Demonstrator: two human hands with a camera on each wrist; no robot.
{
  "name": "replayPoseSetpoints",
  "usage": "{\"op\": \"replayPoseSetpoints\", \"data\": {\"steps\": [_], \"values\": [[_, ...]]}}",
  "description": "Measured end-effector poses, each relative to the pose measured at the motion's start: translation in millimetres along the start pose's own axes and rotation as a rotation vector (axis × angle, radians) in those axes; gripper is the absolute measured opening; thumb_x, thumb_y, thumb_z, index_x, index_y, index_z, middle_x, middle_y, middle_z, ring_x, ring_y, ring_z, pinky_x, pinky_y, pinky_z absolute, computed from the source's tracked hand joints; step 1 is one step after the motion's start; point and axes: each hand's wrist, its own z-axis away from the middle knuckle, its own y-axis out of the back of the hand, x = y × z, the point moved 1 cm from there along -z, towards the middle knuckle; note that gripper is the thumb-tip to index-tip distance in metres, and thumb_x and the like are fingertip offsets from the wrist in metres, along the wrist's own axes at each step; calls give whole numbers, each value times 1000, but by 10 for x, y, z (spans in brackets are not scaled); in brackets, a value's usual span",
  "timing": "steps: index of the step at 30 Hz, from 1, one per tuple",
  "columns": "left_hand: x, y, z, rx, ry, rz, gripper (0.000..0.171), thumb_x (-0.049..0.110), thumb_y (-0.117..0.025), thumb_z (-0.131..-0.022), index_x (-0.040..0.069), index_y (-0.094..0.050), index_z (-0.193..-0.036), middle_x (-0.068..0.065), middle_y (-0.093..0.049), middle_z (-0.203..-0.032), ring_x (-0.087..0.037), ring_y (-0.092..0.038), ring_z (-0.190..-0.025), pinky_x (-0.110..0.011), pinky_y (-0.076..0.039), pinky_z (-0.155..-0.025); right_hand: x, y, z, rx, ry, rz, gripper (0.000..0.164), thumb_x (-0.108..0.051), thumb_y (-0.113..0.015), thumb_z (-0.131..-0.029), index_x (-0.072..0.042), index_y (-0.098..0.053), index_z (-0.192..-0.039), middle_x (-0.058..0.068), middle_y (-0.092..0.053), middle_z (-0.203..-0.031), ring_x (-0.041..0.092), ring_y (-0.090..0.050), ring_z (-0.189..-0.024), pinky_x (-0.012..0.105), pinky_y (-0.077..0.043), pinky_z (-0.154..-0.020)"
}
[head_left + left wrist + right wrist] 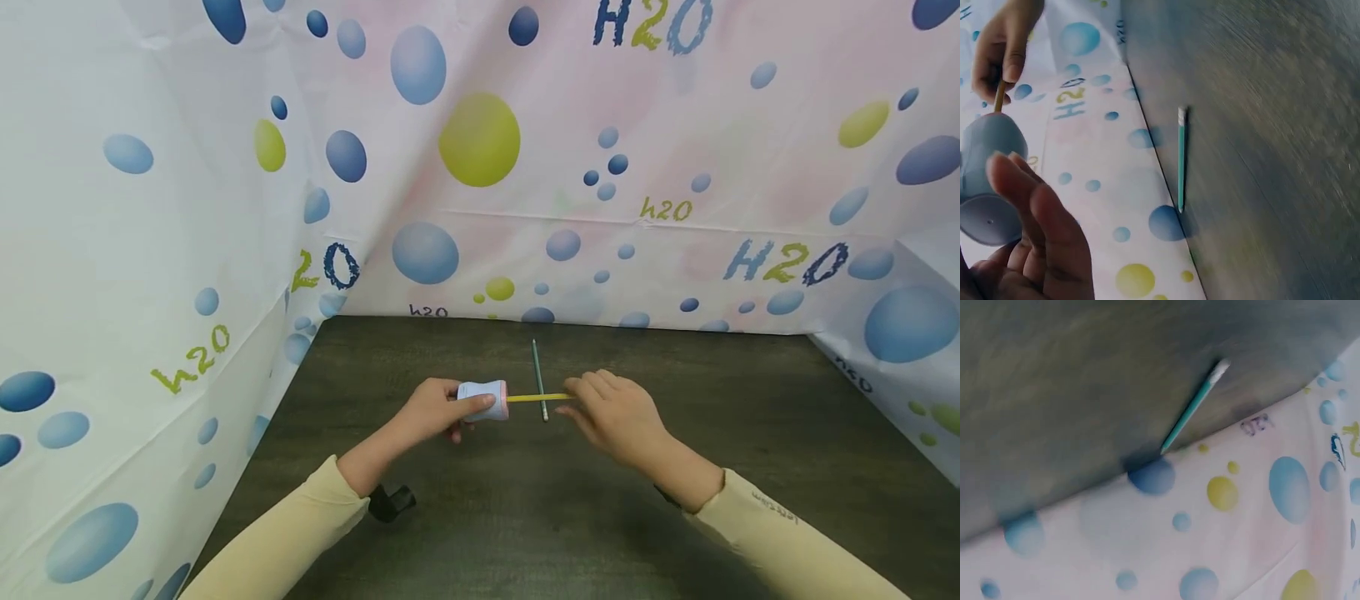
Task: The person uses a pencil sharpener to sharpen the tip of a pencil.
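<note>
My left hand point(438, 408) grips a light-blue, waisted pencil sharpener point(483, 390) with a pink rim, its thumb lying along the side. A yellow pencil point(536, 398) runs from the sharpener's rim to my right hand point(617, 412), whose fingers and thumb pinch its far part. The pencil's tip is hidden inside the sharpener point(991, 150); the left wrist view also shows the sharpener's round base. Beyond the yellow pencil, a teal pencil point(537, 367) lies on the table, white end toward me. Neither hand appears in the right wrist view.
The dark wooden table point(480, 517) ends at a white backdrop point(570, 167) printed with blue and green dots, which also rises along the left and right sides. A black device point(392, 504) sits under my left wrist.
</note>
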Motion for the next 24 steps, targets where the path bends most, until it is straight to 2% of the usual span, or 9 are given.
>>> {"op": "replayPoseSetpoints", "data": {"steps": [5, 8, 10, 13, 15, 18, 20, 22, 24], "values": [[30, 9, 26, -93, -3, 26, 41, 37, -68, -98, -4, -72, -104, -15, -72, -77, -6, -55, -48, -34, -57, -59, 19, -25, 3, 177, 120, 111, 46, -40, -40, -111, -11, -62, -83, -2, -54, -68, 12, -49, -54, 23, -33, -43], [37, -32, 30, -66, -17, -12, 38, 34, -73, -95, -2, -72, -106, -9, -70, -78, -9, -57, -51, -32, -57, -58, 7, -27, -5, 204, 110, 114, 48, -38, -40, -112, -12, -58, -76, -3, -52, -62, 11, -47, -49, 22, -30, -40], [43, -56, 27, -12, -45, -63, 40, 33, -77, -92, -1, -71, -111, -10, -69, -81, -11, -59, -55, -30, -56, -58, -7, -20, -20, 173, 67, 93, 51, -40, -37, -112, -13, -57, -74, -3, -51, -58, 10, -44, -46, 22, -27, -39], [55, -74, 33, 104, -160, -226, 49, 35, -84, -85, 1, -69, -117, -11, -72, -87, -13, -61, -64, -26, -52, -57, -22, 4, -47, -20, -84, -63, 58, -53, -33, -109, -17, -57, -70, -8, -43, -52, 3, -32, -44, 19, -20, -40], [51, -81, 45, 187, -321, -424, 54, 39, -87, -80, 3, -70, -117, -9, -74, -89, -13, -63, -67, -22, -49, -56, -5, 22, -74, -279, -253, -335, 57, -54, -38, -108, -18, -56, -68, -11, -38, -52, 0, -25, -45, 18, -18, -43], [23, -89, 67, 319, -592, -698, 57, 43, -91, -73, 6, -70, -110, -5, -76, -86, -12, -64, -66, -20, -48, -55, 53, 31, -111, -668, -609, -851, 53, -42, -47, -108, -10, -54, -67, -11, -32, -54, 1, -20, -48, 20, -19, -47], [1, -90, 80, 372, -694, -775, 58, 44, -92, -71, 7, -70, -108, -3, -76, -86, -11, -65, -65, -20, -50, -55, 93, 25, -130, -816, -766, -1029, 48, -28, -53, -106, 2, -52, -69, -9, -33, -55, 4, -21, -48, 22, -21, -49], [3, -84, 81, 354, -654, -712, 57, 43, -92, -72, 6, -71, -109, -4, -77, -87, -11, -66, -67, -20, -50, -56, 108, 16, -127, -829, -758, -1015, 47, -28, -52, -107, 3, -57, -73, -8, -38, -56, 5, -25, -49, 23, -25, -49], [15, -69, 66, 298, -516, -570, 55, 42, -90, -75, 4, -72, -111, -7, -77, -88, -11, -65, -68, -21, -50, -58, 91, 14, -113, -700, -604, -835, 52, -41, -48, -108, -1, -65, -81, -7, -47, -60, 5, -33, -51, 22, -29, -49]]}}
